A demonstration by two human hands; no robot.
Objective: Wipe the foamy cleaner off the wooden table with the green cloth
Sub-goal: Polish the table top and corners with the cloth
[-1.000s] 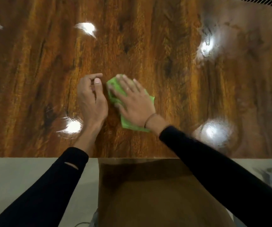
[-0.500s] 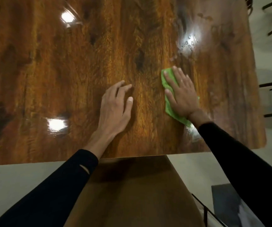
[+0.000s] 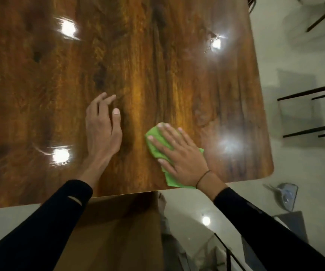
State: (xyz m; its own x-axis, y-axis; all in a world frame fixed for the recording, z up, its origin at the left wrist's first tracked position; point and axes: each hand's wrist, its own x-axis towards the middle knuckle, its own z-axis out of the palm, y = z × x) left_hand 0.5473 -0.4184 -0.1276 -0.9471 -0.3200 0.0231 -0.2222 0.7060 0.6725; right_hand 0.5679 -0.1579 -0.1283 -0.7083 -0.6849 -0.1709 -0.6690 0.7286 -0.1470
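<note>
1. Near the front right corner of the wooden table point(image 3: 157, 55): right hand point(image 3: 181, 153) pressed flat on the green cloth point(image 3: 153, 141), fingers straight and slightly spread, palm down. No curling round it, no pinching, just pushing it onto the wood.
2. Under that hand: cloth mostly covered, poking out past the fingertips on the far-left side and again near the wrist, where a folded corner lies just short of the table's front edge. Thin dark band point(image 3: 202, 177) round the right wrist, black sleeve point(image 3: 265, 222) behind it.
3. Just left of the cloth, not touching it: left hand point(image 3: 103, 132), holding nothing. Fingers loose and a bit bent, thumb sticking out toward the cloth. Heel of the hand looks down on the wood; fingertips too blurry to say if resting or lifted.
4. On the tabletop: glossy, four bright light reflections. Small wet-looking specks point(image 3: 210, 44) by the far right reflection, well away from the cloth. Foam or droplets, can't tell. Faint hazy smear around the near right reflection too.
5. Off the table, right side: pale floor point(image 3: 294, 163), thin dark chair legs point(image 3: 310, 90), a small greyish thing point(image 3: 287, 196) on the floor, too blurry to name.
</note>
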